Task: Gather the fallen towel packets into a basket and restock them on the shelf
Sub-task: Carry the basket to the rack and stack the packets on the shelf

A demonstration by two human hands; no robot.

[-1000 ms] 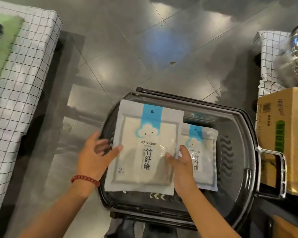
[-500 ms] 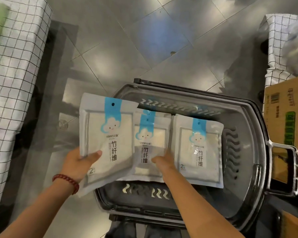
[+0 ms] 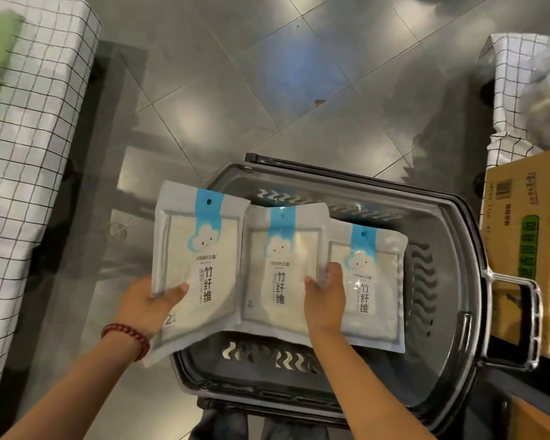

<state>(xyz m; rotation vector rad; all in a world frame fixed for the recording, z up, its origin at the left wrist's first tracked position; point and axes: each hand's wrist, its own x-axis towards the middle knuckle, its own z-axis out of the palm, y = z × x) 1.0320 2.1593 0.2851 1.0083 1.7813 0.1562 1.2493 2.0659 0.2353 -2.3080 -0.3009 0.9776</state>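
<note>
The packets held together over the basket (image 3: pixel 438 344) a second ago are now drawn apart. The left hand (image 3: pixel 143 308) grips one towel packet (image 3: pixel 200 265) by its lower edge over the basket's left rim, and the right hand (image 3: pixel 324 304) pinches the middle packet (image 3: pixel 281 271). A third packet (image 3: pixel 372 281) lies in the basket, just right of it.

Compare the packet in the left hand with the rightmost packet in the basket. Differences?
The left packet is gripped near its lower left corner by the left hand; the rightmost packet lies in the basket. The left packet tilts and overhangs the basket's left rim; the rightmost packet sits inside the rim. Shared: grey pouch, blue strip, cloud face, same print.
</note>
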